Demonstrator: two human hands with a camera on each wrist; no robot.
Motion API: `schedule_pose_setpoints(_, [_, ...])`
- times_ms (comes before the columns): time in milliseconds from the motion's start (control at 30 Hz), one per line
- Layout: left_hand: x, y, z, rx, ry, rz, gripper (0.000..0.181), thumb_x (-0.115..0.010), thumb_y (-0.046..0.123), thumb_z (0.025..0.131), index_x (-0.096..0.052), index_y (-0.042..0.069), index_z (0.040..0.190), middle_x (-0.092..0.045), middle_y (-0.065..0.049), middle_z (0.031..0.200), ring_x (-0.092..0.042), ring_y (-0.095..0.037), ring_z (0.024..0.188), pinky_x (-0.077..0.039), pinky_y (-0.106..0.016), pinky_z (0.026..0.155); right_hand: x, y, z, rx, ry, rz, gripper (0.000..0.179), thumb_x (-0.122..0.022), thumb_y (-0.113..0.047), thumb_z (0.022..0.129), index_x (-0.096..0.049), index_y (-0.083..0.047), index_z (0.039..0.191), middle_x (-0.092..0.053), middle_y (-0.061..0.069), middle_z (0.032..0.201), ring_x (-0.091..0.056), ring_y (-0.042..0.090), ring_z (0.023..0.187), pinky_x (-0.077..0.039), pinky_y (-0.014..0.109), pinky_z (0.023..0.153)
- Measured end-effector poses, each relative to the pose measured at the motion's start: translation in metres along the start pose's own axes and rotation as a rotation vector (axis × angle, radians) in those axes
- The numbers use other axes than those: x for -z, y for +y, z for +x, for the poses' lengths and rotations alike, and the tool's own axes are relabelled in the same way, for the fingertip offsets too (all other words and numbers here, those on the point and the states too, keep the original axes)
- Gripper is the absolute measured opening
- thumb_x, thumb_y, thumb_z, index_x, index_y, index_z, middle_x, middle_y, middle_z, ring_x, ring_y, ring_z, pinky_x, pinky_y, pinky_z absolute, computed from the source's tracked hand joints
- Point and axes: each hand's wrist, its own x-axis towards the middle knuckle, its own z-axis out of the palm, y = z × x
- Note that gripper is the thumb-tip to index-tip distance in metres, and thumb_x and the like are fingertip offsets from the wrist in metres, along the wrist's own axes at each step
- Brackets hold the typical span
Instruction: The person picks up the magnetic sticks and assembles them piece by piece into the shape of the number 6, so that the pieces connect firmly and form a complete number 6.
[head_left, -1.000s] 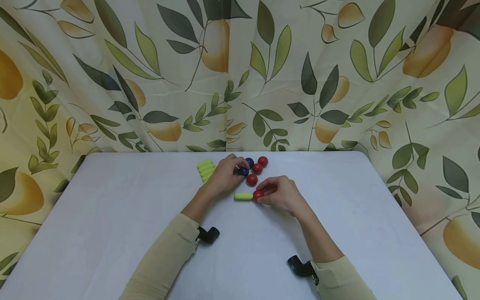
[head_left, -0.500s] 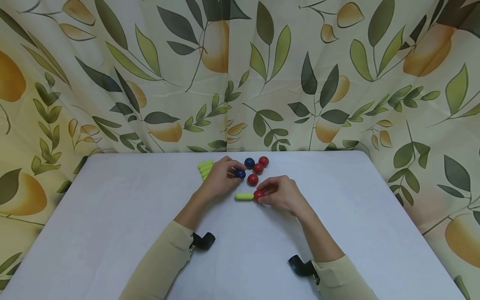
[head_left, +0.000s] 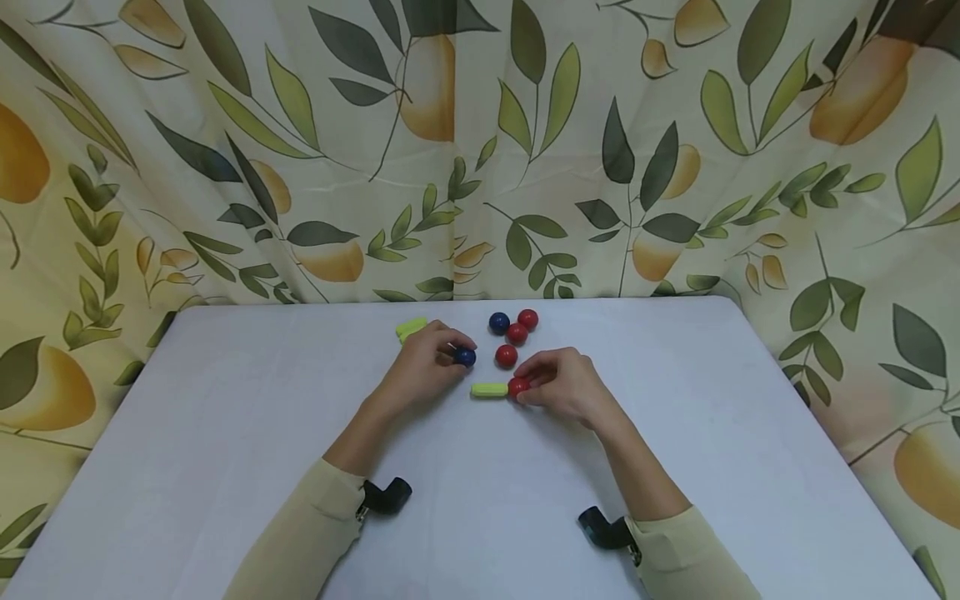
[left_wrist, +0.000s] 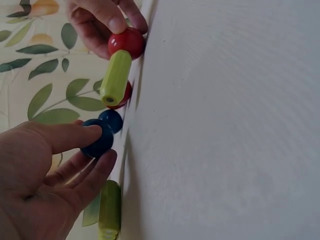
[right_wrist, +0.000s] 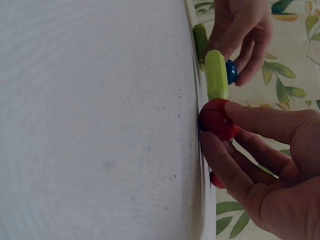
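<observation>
My left hand [head_left: 422, 364] pinches a glossy blue ball [left_wrist: 98, 139] between thumb and fingers, just left of the middle of the table. In my right hand [head_left: 564, 387], thumb and fingertips grip a red ball [right_wrist: 218, 120]. A light-green ridged stick [head_left: 489, 390] extends leftward from that red ball, end against it; its free end, facing my left hand, shows a small dark hole in the left wrist view. More green sticks [head_left: 410, 327] lie behind my left hand, which partly covers them.
Behind my right hand sit several loose balls on the white table [head_left: 480, 517]: a blue ball [head_left: 498, 323], a red ball [head_left: 506, 357] and two other red ones. A leaf-patterned curtain [head_left: 480, 150] hangs along the table's far edge.
My left hand has drawn the blue ball left and toward me, away from the other balls, now covering more of the green sticks. My right hand stays in place with the red ball and stick.
</observation>
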Motion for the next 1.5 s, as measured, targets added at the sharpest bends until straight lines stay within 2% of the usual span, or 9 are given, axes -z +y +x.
schedule_pose_setpoints(300, [0.009, -0.004, -0.016, 0.018, -0.012, 0.017, 0.030, -0.081, 0.006, 0.090, -0.077, 0.015, 0.117, -0.063, -0.002, 0.113, -0.067, -0.021, 0.108, -0.059, -0.037, 0.097, 0.000, -0.001, 0.001, -0.004, 0.000, -0.001, 0.031, -0.087, -0.013, 0.084, -0.078, -0.010, 0.113, -0.076, 0.008, 0.101, -0.067, 0.022, 0.093, -0.060, 0.030, 0.079])
schedule_pose_setpoints(700, [0.016, -0.006, -0.031, 0.050, -0.079, -0.038, 0.032, -0.082, 0.003, 0.088, -0.077, 0.016, 0.117, -0.064, -0.002, 0.118, -0.068, -0.021, 0.111, -0.059, -0.035, 0.096, 0.000, 0.000, 0.001, 0.014, 0.002, 0.006, 0.030, -0.087, -0.013, 0.084, -0.078, -0.009, 0.113, -0.076, 0.008, 0.100, -0.067, 0.022, 0.091, -0.060, 0.030, 0.079])
schedule_pose_setpoints(1133, [0.018, -0.008, -0.033, 0.061, -0.144, -0.031, 0.034, -0.083, 0.006, 0.087, -0.078, 0.022, 0.117, -0.067, -0.001, 0.119, -0.067, -0.021, 0.110, -0.060, -0.035, 0.094, 0.000, 0.001, 0.000, 0.017, 0.001, 0.003, 0.029, -0.086, -0.013, 0.085, -0.079, -0.010, 0.113, -0.077, 0.007, 0.099, -0.068, 0.021, 0.090, -0.060, 0.030, 0.079])
schedule_pose_setpoints(1500, [0.013, -0.008, -0.032, 0.046, -0.145, -0.027, 0.034, -0.084, 0.005, 0.086, -0.080, 0.022, 0.115, -0.068, 0.001, 0.112, -0.069, -0.020, 0.106, -0.061, -0.035, 0.092, 0.000, 0.001, 0.000, 0.012, 0.004, 0.003, 0.030, -0.087, -0.013, 0.084, -0.079, -0.010, 0.113, -0.077, 0.007, 0.099, -0.068, 0.021, 0.090, -0.060, 0.030, 0.078])
